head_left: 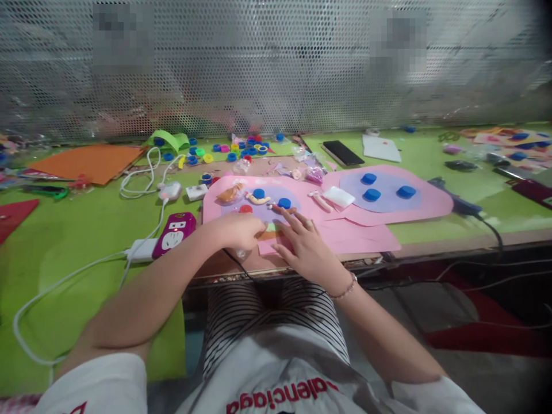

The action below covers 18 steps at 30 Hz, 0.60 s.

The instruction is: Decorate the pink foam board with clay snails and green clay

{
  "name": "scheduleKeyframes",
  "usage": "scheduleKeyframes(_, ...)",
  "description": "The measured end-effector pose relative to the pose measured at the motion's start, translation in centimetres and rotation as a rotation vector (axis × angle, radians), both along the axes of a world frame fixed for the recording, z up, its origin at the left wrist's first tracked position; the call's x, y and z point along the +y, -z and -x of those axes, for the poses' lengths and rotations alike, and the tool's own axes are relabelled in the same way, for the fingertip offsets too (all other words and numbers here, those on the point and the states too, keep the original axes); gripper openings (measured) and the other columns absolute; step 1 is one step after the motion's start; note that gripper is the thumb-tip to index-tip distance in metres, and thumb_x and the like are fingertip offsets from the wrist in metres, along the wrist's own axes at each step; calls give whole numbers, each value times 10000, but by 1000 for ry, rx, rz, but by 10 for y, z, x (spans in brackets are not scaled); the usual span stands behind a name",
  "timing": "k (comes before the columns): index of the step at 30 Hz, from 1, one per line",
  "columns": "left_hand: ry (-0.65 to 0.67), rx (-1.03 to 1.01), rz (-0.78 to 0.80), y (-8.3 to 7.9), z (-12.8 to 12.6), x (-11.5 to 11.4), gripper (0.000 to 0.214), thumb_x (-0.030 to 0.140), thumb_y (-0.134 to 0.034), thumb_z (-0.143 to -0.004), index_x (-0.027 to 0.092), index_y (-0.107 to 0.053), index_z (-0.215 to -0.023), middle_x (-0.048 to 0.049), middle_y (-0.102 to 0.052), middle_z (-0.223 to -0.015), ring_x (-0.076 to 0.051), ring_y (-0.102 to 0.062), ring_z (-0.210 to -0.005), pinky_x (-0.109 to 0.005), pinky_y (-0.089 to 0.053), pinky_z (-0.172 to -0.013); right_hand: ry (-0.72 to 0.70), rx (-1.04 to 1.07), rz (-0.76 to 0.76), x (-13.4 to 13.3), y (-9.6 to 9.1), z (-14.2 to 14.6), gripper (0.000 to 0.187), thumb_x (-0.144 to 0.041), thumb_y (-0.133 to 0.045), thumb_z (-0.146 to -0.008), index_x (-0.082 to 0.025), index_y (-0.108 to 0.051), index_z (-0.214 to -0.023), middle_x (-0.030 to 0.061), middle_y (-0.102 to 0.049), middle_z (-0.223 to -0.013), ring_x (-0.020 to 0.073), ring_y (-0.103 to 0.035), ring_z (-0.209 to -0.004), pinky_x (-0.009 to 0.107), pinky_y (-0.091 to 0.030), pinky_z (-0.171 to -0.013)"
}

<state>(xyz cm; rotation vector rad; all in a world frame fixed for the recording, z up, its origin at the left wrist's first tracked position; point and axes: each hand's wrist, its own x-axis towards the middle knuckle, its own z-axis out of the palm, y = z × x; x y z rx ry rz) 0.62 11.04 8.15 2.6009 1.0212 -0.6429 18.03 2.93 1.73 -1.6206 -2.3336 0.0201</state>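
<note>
Near the table's front edge, my left hand [245,231] is closed, its fingers curled down at the lower part of a pink paper shape [211,201] with a lilac patch. What those fingers hold, if anything, is hidden. My right hand [307,244] lies with fingers spread over the same paper, close to a small green and orange piece [271,231] between the hands. Around them sit a red cap [245,209], a blue cap [259,194], another blue cap [284,203], a cream clay-like strip [257,199] and a brown clay-like lump [230,194].
A second pink and lilac shape [431,204] carries blue caps. A white packet [339,197], phone [342,153] and glue-gun-like tool [457,198] lie rightward. At left are a purple power socket [175,234], white cables [146,178] and orange sheet [88,162]. Perforated metal [259,69] stands behind.
</note>
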Motion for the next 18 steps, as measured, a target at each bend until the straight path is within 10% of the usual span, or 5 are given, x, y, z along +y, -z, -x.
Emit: scheduleKeyframes(18,21,-46,-13,4,2,7,240,221,-423,-741,198,-616,-883,-85,-642,-839,-172,-518,-611,-281,-314,-513,-24,-15,41,0,-1,0,473,-426,-311,-946,-187,-481,-1316,70,-265,-1506,315,-311,-1309,530,-299,-1025)
